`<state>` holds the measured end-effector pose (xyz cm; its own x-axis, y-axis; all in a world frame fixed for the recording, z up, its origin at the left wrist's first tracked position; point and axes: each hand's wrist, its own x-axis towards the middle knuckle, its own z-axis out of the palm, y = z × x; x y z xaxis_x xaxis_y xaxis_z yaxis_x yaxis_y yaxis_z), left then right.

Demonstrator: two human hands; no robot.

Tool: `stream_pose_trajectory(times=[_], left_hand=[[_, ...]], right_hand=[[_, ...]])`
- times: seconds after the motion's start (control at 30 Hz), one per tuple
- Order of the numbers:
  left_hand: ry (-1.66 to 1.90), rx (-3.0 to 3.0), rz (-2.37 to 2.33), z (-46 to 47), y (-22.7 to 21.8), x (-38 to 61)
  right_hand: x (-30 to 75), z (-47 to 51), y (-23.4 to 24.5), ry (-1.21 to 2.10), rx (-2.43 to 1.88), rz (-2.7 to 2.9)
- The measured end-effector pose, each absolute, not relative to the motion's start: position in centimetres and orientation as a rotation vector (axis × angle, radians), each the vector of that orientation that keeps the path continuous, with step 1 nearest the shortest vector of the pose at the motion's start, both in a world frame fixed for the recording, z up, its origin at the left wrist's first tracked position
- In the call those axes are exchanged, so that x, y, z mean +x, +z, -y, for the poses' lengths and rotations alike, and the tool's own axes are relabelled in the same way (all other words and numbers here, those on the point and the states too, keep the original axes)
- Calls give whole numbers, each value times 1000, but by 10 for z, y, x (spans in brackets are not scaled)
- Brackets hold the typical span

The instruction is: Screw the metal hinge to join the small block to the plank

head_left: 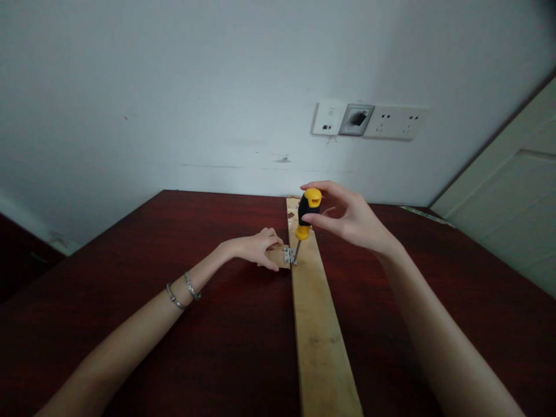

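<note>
My right hand (pixel 347 217) grips a yellow-and-black screwdriver (pixel 310 205) by its handle, thumb on the near side and fingers round the far side. The shaft points down, slightly tilted, with its tip at a small metal hinge (pixel 290 255). That hinge bridges a long wooden plank (pixel 319 330) and a short wooden block (pixel 277 255) at the plank's left edge. On the block rests my left hand (pixel 256 248), thumb along the near side and fingers over the far side, holding it against the plank. Tiny screws at the hinge are too small to make out clearly.
A dark red table (pixel 208 336) lies beneath everything and meets a white wall (pixel 217 87) at the back. Wall sockets (pixel 393 123) with a black plug (pixel 358 119) are above its far edge. A pale door (pixel 516 179) stands on the right.
</note>
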<state>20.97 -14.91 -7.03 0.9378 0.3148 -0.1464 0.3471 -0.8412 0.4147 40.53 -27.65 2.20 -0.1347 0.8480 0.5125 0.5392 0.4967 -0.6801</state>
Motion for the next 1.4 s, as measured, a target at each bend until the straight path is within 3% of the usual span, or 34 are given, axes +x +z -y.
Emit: stream_pose_trajectory(times=[0.33,0.67,1.4], left_hand=[[-101,2645,-486,149,-70,209],[-79,2656,-461,149,-71,210],[-89,2663,-471,150,-68,210]], right_hand=[[398,270,18,281,-1201,1784],[407,277,27,805,-1048,1800],[405,267,16,712,-991,1717]])
